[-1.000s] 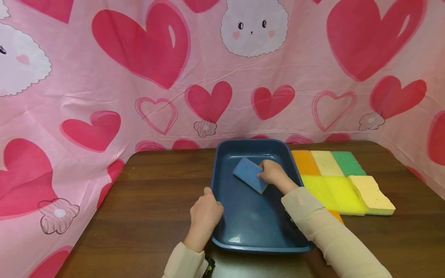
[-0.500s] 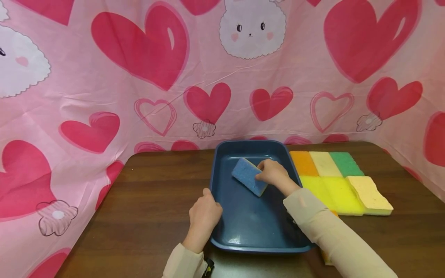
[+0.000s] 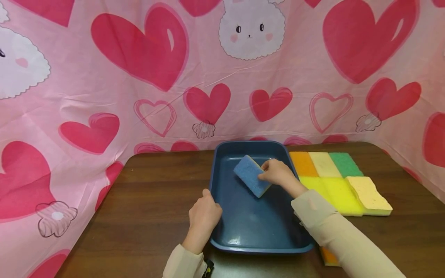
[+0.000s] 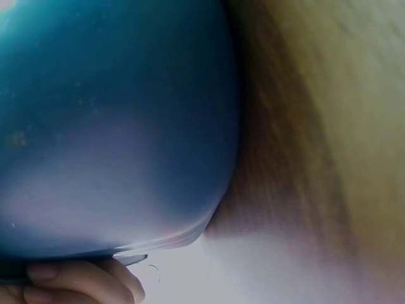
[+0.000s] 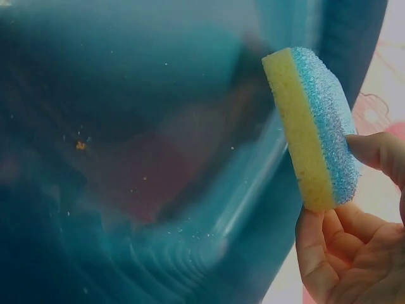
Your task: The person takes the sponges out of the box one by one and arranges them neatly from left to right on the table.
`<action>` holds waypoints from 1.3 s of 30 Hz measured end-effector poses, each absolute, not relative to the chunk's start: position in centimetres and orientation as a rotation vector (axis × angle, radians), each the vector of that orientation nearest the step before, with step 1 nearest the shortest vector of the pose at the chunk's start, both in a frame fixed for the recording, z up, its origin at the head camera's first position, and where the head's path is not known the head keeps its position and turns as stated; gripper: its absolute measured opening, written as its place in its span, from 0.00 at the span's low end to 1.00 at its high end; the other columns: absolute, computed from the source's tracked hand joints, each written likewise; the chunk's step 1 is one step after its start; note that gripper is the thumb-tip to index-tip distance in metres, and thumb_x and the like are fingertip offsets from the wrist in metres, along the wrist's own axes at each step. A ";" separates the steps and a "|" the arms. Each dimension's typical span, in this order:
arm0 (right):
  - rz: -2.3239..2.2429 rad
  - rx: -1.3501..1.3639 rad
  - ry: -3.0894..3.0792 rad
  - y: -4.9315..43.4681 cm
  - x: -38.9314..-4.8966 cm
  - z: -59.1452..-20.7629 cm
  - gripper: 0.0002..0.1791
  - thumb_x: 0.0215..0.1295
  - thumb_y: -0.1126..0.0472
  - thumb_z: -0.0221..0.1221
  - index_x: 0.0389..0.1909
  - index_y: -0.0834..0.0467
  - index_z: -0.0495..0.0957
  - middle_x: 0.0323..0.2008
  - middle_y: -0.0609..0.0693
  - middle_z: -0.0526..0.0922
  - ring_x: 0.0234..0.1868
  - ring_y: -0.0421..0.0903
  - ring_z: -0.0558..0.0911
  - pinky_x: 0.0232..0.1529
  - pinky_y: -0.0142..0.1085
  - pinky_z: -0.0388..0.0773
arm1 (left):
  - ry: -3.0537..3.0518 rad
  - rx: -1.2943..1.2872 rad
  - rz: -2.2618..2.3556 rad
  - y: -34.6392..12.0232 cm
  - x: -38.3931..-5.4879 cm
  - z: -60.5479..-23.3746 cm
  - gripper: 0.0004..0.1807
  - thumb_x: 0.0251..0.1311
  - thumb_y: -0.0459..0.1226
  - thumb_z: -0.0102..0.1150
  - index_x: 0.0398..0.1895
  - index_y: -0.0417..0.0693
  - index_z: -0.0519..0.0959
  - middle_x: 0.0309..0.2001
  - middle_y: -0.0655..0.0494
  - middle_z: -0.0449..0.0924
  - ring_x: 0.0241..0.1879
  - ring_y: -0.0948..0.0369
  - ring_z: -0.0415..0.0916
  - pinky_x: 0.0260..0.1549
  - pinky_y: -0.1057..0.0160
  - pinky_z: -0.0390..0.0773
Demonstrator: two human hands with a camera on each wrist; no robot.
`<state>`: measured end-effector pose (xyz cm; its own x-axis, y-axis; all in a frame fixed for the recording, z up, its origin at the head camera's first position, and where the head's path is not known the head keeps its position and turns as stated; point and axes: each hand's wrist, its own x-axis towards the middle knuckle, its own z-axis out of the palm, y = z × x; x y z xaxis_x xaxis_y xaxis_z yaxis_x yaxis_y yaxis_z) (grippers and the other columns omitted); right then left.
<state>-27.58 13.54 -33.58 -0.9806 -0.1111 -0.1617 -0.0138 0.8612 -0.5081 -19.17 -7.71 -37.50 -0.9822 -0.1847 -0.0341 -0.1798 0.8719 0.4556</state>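
A blue scouring sponge (image 3: 251,175) with a yellow foam side is pinched between the thumb and fingers of my right hand (image 3: 278,174). It is tilted, over the inside of a dark blue rectangular tub (image 3: 259,227). The right wrist view shows the sponge (image 5: 310,130) raised off the tub floor, its yellow layer facing the camera. My left hand (image 3: 204,213) grips the tub's left rim; in the left wrist view its curled fingers (image 4: 85,282) lie against the rim, and the tub wall (image 4: 120,126) fills much of the picture.
Right of the tub several sponges lie flat: an orange one (image 3: 303,164), a cream one (image 3: 325,164), a green one (image 3: 345,164), yellow ones (image 3: 330,193) and a wavy pale one (image 3: 369,193). Another orange sponge (image 3: 329,256) is partly hidden by my right sleeve. A heart-patterned cloth (image 3: 243,77) hangs behind the brown table (image 3: 146,216).
My right hand has lifted and tilted the blue sponge, and moved slightly right over the last half second. The orange sponge near my right sleeve shows differently. My left hand stays on the rim.
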 end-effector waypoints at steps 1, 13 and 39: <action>-0.788 -0.090 2.846 13.6 -27.5 -33.5 0.18 0.55 0.57 0.62 0.43 0.65 0.80 0.40 0.58 0.82 0.34 0.48 0.77 0.38 0.40 0.78 | -3.028 0.295 -0.736 -7.7 -19.2 -37.5 0.12 0.54 0.34 0.53 0.39 0.38 0.68 0.24 0.43 0.78 0.24 0.50 0.77 0.24 0.51 0.72; -0.926 -0.085 2.849 14.5 -26.8 -32.1 0.11 0.56 0.56 0.59 0.25 0.61 0.76 0.19 0.48 0.68 0.25 0.44 0.68 0.26 0.32 0.64 | -3.024 0.292 -0.736 -7.6 -19.1 -37.4 0.11 0.53 0.33 0.52 0.39 0.38 0.68 0.23 0.43 0.77 0.23 0.51 0.76 0.22 0.52 0.71; -1.075 -0.084 2.781 15.6 -24.2 -29.9 0.22 0.58 0.56 0.59 0.46 0.70 0.71 0.37 0.61 0.77 0.34 0.47 0.75 0.36 0.34 0.79 | -3.018 0.279 -0.728 -7.7 -19.1 -37.5 0.12 0.53 0.34 0.53 0.39 0.38 0.68 0.23 0.43 0.78 0.23 0.50 0.77 0.23 0.51 0.72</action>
<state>-24.21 15.61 -29.89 -0.9858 -0.1092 -0.1272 0.0048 0.7402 -0.6724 -19.13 -7.72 -37.54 -0.9837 -0.1790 -0.0182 -0.1676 0.8748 0.4546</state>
